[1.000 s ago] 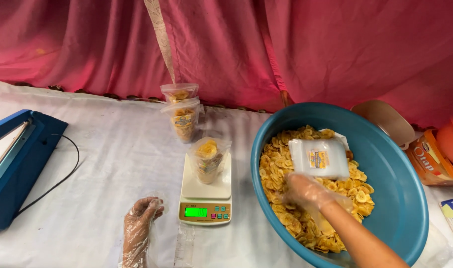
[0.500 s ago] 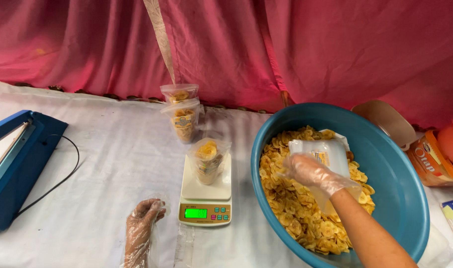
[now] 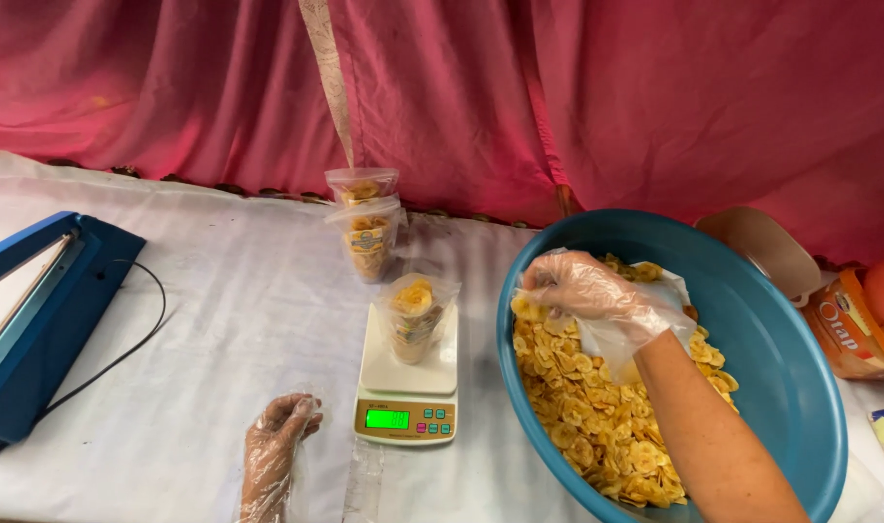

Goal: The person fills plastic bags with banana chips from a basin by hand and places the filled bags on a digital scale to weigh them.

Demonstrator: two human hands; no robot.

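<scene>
Fingers of the right hand (image 3: 582, 288), inside a loose clear plastic glove, were pinched together over a few banana chips (image 3: 597, 416) at the left inner edge of the big teal basin (image 3: 791, 387). The forearm reached in from the near right, slanting up and leftward across the chip heap. The left hand (image 3: 277, 441), also gloved, lay on the white tablecloth (image 3: 219, 320) near the front, fingers loosely curled and holding nothing, just left of one small digital scale (image 3: 408, 392). One open, chip-filled pouch (image 3: 415, 315) stood upright on the scale. Two more filled pouches (image 3: 365, 228) stood stacked farther back. One blue heat sealer (image 3: 35, 320) sat at the far left.
</scene>
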